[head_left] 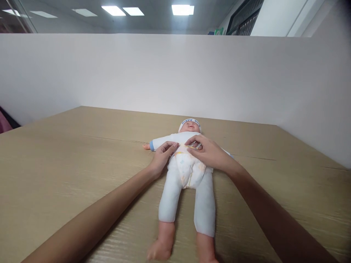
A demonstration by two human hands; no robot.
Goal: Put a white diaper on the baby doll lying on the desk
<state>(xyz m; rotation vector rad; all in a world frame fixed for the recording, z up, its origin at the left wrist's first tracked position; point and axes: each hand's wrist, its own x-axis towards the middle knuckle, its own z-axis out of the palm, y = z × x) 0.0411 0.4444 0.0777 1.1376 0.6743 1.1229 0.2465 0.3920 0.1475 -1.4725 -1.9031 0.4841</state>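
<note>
A baby doll (177, 197) in a white outfit with blue cuffs lies on its back, its head at the far end and its bare feet toward me. Around its hips, over the clothes, is a white diaper (189, 168) with pale prints and a yellow-marked waistband. My left hand (162, 157) is closed at the left side of that waistband, thumb and fingers pinched together. From the right, my right hand (210, 151) reaches over the doll's belly, its curled fingers and thumb closing on the diaper's front edge. The doll's right-side arm is mostly hidden behind this hand.
The doll rests on a wide tan tabletop (82, 157) with thin seams. A white partition wall (137, 73) rises behind the table and continues along the right side. Something pink and black (7, 122) shows past the table's left edge.
</note>
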